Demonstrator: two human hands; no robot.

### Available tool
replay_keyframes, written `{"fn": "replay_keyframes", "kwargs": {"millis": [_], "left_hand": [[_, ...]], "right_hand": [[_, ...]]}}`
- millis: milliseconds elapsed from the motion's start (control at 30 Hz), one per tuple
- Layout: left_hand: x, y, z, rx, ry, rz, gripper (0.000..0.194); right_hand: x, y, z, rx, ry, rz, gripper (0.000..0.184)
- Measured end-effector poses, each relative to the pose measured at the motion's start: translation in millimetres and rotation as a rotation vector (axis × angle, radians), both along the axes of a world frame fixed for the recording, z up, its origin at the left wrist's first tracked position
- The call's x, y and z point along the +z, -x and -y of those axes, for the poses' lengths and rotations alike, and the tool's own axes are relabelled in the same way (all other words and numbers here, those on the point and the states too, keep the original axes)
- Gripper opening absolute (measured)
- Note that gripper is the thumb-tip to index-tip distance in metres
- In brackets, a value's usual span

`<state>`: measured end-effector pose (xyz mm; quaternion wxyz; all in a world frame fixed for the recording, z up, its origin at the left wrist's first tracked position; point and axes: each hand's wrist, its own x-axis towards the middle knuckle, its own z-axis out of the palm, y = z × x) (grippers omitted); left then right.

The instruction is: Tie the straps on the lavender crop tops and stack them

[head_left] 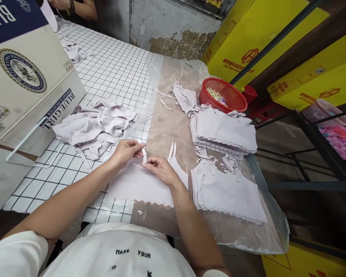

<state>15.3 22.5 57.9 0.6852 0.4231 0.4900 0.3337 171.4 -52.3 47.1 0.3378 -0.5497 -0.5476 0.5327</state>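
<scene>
A pale lilac camisole top (145,184) with a scalloped hem lies flat in front of me on plastic sheeting. My left hand (128,151) pinches the upper part of one of its shoulder straps (144,152). Lower on the same strap, my right hand (160,169) grips it between thumb and fingers. The short stretch between the hands is held up off the cloth. The other strap (173,151) stands in a loop at the right of the top. Beside my right forearm rests a stack of similar tops (227,190) with bunched straps.
A second neat stack (226,129) sits behind, near a red basket (223,94) of small pieces. A loose garment heap (95,123) lies left, beside a large carton (31,84). Yellow boxes (248,46) and a metal rack (308,142) stand right. Another person's arm (85,9) shows at the far table end.
</scene>
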Motion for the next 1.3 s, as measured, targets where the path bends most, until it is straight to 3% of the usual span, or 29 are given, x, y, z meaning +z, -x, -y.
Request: {"fn": "replay_keyframes", "kwargs": {"millis": [133, 233, 400, 500, 567, 800, 1067, 1300], "left_hand": [[-4.3, -2, -8, -0.018, 0.016, -0.01, 0.05], [-11.3, 6, -10, -0.129, -0.062, -0.035, 0.048], [-26.1, 33, 3, -0.453, -0.451, -0.36, 0.033], [-34.9, 42, 18, -0.536, -0.692, -0.59, 0.024], [-39.1, 42, 25, -0.563, -0.766, -0.708, 0.02], [-42.9, 39, 30, -0.57, -0.692, -0.716, 0.004], [-47.2, 36, 33, -0.533, -0.688, -0.721, 0.013], [-41.1, 33, 33, -0.537, -0.637, -0.711, 0.012]], "right_hand": [[-1.1, 0, -5, 0.023, 0.06, -0.063, 0.041], [-5.9, 1, -12, -0.006, 0.084, -0.127, 0.042], [-25.3, 2, -24, -0.103, 0.055, -0.219, 0.04], [-35.2, 1, -25, -0.089, 0.036, -0.206, 0.035], [-36.6, -1, -23, -0.035, 0.024, -0.158, 0.029], [-27.1, -11, -18, 0.097, -0.105, 0.065, 0.014], [-26.2, -14, -16, 0.177, -0.149, 0.087, 0.01], [-29.4, -14, -15, 0.192, -0.185, 0.072, 0.008]]}}
